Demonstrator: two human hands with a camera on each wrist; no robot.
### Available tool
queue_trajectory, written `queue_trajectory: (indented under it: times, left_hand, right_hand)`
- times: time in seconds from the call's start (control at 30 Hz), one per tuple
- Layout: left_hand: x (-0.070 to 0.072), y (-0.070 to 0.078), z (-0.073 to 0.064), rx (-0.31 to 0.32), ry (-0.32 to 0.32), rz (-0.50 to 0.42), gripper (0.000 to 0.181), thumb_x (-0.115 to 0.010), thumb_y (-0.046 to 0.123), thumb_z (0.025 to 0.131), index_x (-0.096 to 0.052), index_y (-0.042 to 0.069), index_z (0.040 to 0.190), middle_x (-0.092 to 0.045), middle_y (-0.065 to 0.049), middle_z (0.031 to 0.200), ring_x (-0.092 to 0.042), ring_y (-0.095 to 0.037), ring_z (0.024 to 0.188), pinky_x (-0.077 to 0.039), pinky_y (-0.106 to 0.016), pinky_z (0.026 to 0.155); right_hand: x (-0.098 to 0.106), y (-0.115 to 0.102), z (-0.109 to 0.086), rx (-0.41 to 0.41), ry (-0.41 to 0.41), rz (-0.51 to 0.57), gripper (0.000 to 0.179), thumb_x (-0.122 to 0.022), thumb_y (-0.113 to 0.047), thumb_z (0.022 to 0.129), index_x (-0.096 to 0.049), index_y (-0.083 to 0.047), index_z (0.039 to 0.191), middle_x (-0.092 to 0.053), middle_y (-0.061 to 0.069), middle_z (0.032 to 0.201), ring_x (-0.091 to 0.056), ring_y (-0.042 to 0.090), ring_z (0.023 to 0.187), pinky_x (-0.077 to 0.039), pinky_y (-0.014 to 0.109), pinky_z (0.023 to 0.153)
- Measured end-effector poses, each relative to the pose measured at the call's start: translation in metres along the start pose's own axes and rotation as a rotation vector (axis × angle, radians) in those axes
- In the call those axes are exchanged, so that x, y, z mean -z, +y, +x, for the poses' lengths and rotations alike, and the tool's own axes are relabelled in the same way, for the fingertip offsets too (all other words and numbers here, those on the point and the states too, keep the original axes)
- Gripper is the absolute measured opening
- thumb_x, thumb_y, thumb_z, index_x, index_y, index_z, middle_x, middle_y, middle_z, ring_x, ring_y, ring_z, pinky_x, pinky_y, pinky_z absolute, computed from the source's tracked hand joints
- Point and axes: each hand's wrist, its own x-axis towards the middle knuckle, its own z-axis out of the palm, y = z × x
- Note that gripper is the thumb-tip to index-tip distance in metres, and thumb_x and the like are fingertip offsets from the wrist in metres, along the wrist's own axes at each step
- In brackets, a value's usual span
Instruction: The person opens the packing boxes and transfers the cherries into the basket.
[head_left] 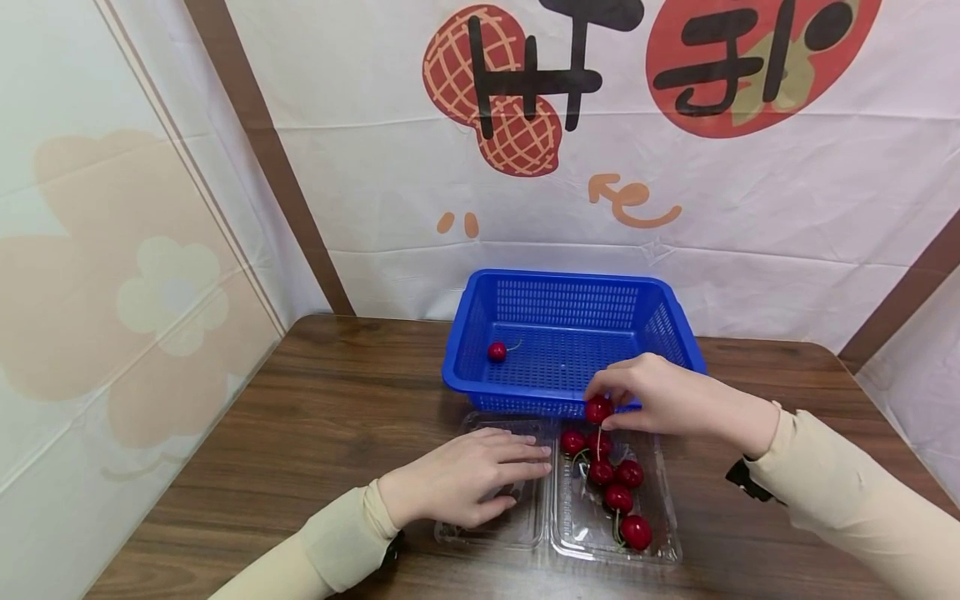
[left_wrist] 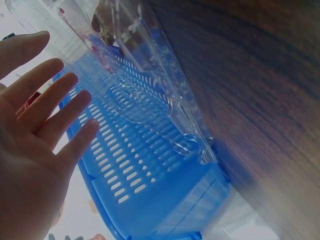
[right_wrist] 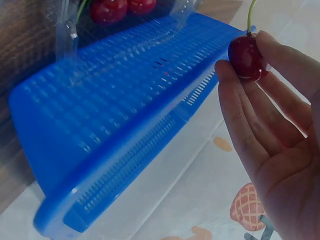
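Note:
My right hand (head_left: pixel 660 396) pinches a dark red cherry (right_wrist: pixel 246 57) between thumb and fingers, its green stem still on. The hand is at the near rim of the blue basket (head_left: pixel 573 398), above the back end of a clear plastic clamshell box (head_left: pixel 617 553). Several cherries (head_left: pixel 618 499) lie in the right half of that box. My left hand (head_left: pixel 468 475) is held palm down over the box's left half, fingers straight and holding nothing. Inside the basket, one stemmed cherry (head_left: pixel 497 352) lies toward the left.
The basket stands behind the clamshell on a dark wooden table (head_left: pixel 322 417). A white printed cloth (head_left: pixel 375 183) hangs just behind the table's back edge, and another cloth (head_left: pixel 150 250) hangs along the left side.

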Motion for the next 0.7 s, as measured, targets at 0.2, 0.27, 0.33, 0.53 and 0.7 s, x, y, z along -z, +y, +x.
queue_trajectory:
  times: [0.2, 0.27, 0.33, 0.53, 0.7]
  left_hand:
    - [0.0, 0.0, 0.0, 0.002, 0.001, 0.012, 0.052, -0.063, 0.03, 0.086, -0.053, 0.017, 0.135, -0.052, 0.002, 0.139, -0.048, -0.018, 0.13, -0.038, -0.033, 0.11]
    - [0.0, 0.0, 0.0, 0.002, 0.0, 0.008, 0.052, -0.063, 0.03, 0.086, -0.053, 0.017, 0.135, -0.052, 0.002, 0.139, -0.048, -0.018, 0.13, -0.039, -0.033, 0.109]
    - [0.0, 0.0, 0.0, 0.0, -0.002, 0.006, 0.052, -0.063, 0.03, 0.086, -0.053, 0.017, 0.135, -0.052, 0.001, 0.139, -0.048, -0.019, 0.13, -0.04, -0.034, 0.108]
    - [0.0, 0.0, 0.0, -0.009, -0.001, 0.006, 0.053, -0.064, 0.03, 0.086, -0.053, 0.016, 0.135, -0.052, 0.001, 0.139, -0.048, -0.019, 0.13, -0.04, -0.035, 0.108]
    - [0.0, 0.0, 0.0, -0.01, 0.003, 0.01, 0.053, -0.064, 0.03, 0.085, -0.053, 0.016, 0.135, -0.053, 0.001, 0.139, -0.048, -0.019, 0.13, -0.039, -0.034, 0.109]
  right_hand:
    - [0.007, 0.004, 0.005, -0.013, 0.004, 0.001, 0.026, -0.076, -0.018, 0.08, -0.068, -0.01, 0.104, -0.07, -0.003, 0.095, -0.066, 0.005, 0.077, -0.057, 0.02, 0.068]
    - [0.009, 0.006, 0.007, -0.027, 0.0, 0.001, 0.026, -0.076, -0.018, 0.08, -0.068, -0.012, 0.104, -0.069, -0.004, 0.095, -0.066, 0.004, 0.078, -0.057, 0.021, 0.069]
    - [0.01, 0.008, 0.008, -0.042, -0.004, 0.001, 0.027, -0.076, -0.019, 0.08, -0.068, -0.012, 0.104, -0.07, -0.005, 0.095, -0.066, 0.004, 0.079, -0.057, 0.021, 0.069]
    - [0.015, 0.014, 0.014, -0.084, -0.006, 0.016, 0.027, -0.076, -0.018, 0.079, -0.068, -0.013, 0.104, -0.07, -0.002, 0.097, -0.068, 0.006, 0.08, -0.057, 0.02, 0.07]
    - [0.019, 0.02, 0.02, -0.089, 0.0, 0.031, 0.026, -0.076, -0.016, 0.079, -0.068, -0.012, 0.103, -0.071, 0.0, 0.096, -0.069, 0.008, 0.079, -0.058, 0.022, 0.069]
